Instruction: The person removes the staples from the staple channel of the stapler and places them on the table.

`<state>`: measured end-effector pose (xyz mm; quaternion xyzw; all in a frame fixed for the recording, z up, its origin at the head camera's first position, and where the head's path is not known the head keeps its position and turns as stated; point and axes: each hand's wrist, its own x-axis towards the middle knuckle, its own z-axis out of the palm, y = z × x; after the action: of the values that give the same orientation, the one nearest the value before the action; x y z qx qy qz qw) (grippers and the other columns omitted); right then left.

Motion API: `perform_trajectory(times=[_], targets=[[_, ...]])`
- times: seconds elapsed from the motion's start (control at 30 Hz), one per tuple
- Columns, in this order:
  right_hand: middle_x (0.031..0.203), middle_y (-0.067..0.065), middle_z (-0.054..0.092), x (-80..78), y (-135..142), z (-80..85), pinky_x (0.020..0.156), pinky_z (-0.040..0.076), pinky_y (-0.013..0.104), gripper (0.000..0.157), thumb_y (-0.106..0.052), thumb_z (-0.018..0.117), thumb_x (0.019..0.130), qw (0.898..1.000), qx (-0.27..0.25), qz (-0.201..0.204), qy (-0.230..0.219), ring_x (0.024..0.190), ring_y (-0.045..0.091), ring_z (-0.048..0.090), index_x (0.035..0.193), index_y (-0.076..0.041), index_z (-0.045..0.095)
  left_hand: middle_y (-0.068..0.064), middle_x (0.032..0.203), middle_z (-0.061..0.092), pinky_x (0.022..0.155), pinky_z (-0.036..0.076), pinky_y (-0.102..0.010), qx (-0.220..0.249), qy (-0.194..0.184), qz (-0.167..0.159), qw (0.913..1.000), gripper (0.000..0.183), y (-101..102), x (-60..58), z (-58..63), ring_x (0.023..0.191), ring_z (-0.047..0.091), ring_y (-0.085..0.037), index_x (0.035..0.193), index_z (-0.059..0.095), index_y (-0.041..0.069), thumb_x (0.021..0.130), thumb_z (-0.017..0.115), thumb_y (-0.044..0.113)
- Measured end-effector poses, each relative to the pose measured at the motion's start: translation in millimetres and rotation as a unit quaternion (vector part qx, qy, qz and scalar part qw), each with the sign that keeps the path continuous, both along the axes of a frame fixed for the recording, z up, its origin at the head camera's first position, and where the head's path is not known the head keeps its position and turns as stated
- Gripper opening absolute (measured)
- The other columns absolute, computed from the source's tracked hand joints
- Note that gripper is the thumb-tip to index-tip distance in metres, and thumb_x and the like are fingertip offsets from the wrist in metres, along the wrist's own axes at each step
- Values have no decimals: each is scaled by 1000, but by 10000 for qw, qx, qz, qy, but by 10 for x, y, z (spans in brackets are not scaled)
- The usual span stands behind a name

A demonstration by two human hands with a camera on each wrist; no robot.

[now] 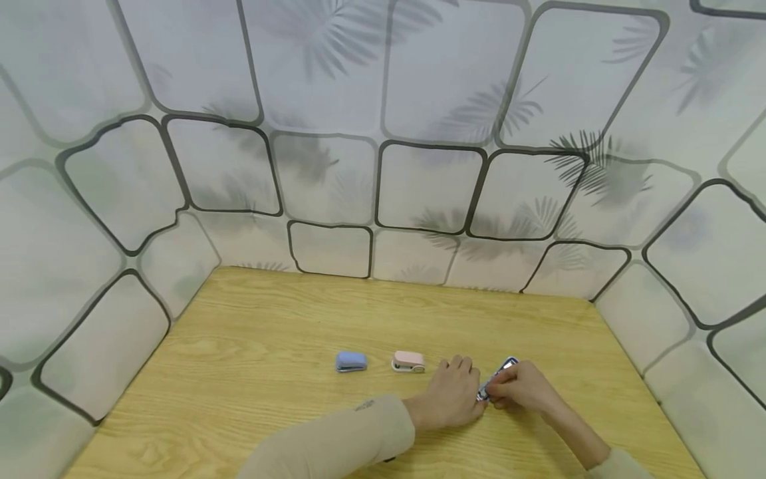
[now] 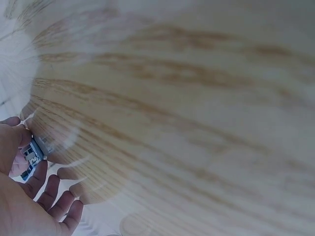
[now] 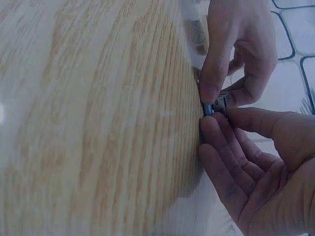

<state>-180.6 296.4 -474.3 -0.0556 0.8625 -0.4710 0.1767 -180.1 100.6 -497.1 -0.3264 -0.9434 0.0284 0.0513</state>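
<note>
My right hand (image 1: 523,386) pinches a slim blue, white and silver stapler (image 1: 508,363), which looks swung open, between thumb and fingers. From the other side my left hand (image 1: 451,396) holds its near end with thumb and forefinger. The left wrist view shows metal parts inside the stapler (image 2: 32,156), with the left hand's other fingers (image 2: 63,205) spread loosely below. Close over the table, both hands meet at the small stapler (image 3: 220,103) in the right wrist view, and fingers hide much of it.
A pink and white mini stapler (image 1: 409,361) lies just left of the left hand. Farther left is a blue mini stapler (image 1: 351,361). The wood-grain table (image 1: 251,339) is bounded by patterned cloth walls (image 1: 329,179) at the back and sides.
</note>
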Motion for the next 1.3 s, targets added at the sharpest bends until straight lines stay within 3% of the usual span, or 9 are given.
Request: perform_trajectory(times=[0.13, 0.4, 0.8, 1.0, 1.3], targets=[[84, 13, 80, 7, 4, -3, 63, 63, 27, 20, -6, 75, 95, 9999, -44, -22, -91, 70, 15, 77, 98, 14, 74, 6, 110, 63, 91, 53, -28, -2, -62, 12, 10000, 46, 0, 10, 16, 104, 58, -9, 118, 68, 19, 102, 56, 60], [84, 7, 80, -6, 53, 32, 62, 61, 23, 25, -14, 70, 101, 9976, -357, 387, -442, 72, 11, 76, 100, 11, 72, 6, 109, 63, 92, 53, -28, -5, -53, 24, 10000, 47, 1, 13, 17, 104, 58, -9, 118, 68, 18, 101, 57, 61], [94, 6, 80, 6, 324, 175, 72, 65, 30, 34, -19, 65, 105, 9973, -426, 259, -542, 80, 13, 77, 114, 13, 68, 7, 104, 61, 86, 51, -25, 117, -34, 43, 9999, 45, 7, 8, 14, 97, 56, -8, 114, 67, 19, 101, 58, 61], [94, 2, 80, 19, 475, 227, 73, 63, 28, 37, -24, 64, 106, 9978, -244, 364, -498, 82, 10, 75, 114, 12, 69, 6, 104, 62, 84, 51, -25, 161, -94, 12, 9998, 43, 8, -25, 19, 97, 56, -8, 111, 68, 20, 100, 60, 60], [91, -1, 79, 42, 602, 206, 72, 64, 29, 36, -25, 64, 105, 9941, -449, 546, -823, 79, 9, 74, 109, 10, 69, 8, 101, 60, 76, 45, -22, 125, -214, 26, 9997, 39, 40, -23, 61, 90, 51, -7, 105, 67, 22, 100, 60, 60]])
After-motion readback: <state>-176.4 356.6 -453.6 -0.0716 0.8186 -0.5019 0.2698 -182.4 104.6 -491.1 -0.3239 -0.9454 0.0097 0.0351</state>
